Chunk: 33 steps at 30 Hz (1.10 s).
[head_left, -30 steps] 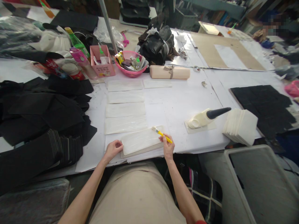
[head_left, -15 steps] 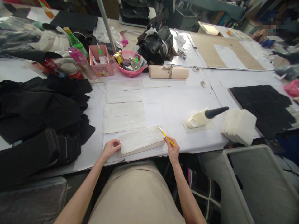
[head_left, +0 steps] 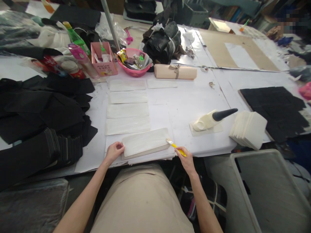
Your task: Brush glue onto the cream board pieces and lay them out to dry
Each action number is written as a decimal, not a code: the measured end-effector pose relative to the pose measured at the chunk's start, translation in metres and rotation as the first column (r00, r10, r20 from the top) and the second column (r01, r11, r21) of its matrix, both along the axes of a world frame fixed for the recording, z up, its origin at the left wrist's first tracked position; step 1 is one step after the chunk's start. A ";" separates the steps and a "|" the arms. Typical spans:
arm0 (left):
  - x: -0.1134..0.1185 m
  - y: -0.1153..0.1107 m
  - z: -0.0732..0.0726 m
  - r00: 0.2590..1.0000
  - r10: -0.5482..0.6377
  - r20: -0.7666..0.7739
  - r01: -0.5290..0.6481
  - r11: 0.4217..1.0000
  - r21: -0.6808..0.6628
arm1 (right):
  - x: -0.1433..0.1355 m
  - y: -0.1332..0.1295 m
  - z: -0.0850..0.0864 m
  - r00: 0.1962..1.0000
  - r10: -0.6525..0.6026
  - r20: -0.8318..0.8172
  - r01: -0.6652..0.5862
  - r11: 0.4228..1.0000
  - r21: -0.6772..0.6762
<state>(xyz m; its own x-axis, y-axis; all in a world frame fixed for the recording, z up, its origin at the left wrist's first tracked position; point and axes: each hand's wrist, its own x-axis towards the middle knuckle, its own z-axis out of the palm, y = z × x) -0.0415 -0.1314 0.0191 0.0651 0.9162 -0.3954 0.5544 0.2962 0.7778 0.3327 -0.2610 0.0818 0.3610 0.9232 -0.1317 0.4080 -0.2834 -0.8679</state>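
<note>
A yellow-handled paintbrush (head_left: 179, 150) is pinched in my right hand (head_left: 186, 159), its bristles at the right end of a stack of whitish rectangular sheets (head_left: 145, 142). My left hand (head_left: 114, 152) has thumb and fingers closed on the stack's left edge; whether it grips only the top sheet I cannot tell. The top sheet looks streaked and shiny. Beyond the stack, several similar pale sheets (head_left: 128, 125) lie in a column on the white-covered table. To the right stands a cream container with a black handle or nozzle (head_left: 206, 121) on a small pale sheet.
Black cut pieces (head_left: 41, 110) are heaped at the left. White hexagonal pieces (head_left: 250, 129) and a black stack (head_left: 272, 110) sit right. Behind are a pink basin (head_left: 136, 72), a pink box (head_left: 104, 67) and a beige roll (head_left: 175, 72). A grey bin (head_left: 274, 181) stands below the table's edge.
My right hand has moved right and slightly down, drawing the brush tip to the top sheet's right edge. My left hand keeps its hold at the left end.
</note>
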 end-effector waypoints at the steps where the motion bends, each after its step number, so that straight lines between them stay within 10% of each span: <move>1: 0.000 0.000 0.000 1.000 0.004 0.012 -0.004 1.000 -0.007 | 0.001 -0.002 0.005 1.000 -0.008 0.002 0.008 1.000 -0.008; 14: 0.000 0.003 0.005 0.998 0.002 0.061 0.002 0.999 -0.053 | 0.002 -0.005 0.007 0.978 -0.193 -0.075 0.193 0.981 -0.015; 21: -0.002 0.003 0.001 0.996 -0.008 0.088 0.013 0.998 -0.058 | -0.050 0.005 0.004 0.962 0.200 -0.189 -0.196 0.980 0.039; 28: -0.003 0.004 0.000 0.997 -0.028 0.077 0.030 0.999 -0.025 | -0.013 -0.010 0.003 0.997 -0.032 0.066 0.030 0.999 0.023; 33: -0.003 0.005 0.001 0.994 -0.022 0.103 0.027 0.998 -0.050 | -0.043 -0.005 0.021 0.975 0.134 0.176 -0.159 0.978 0.134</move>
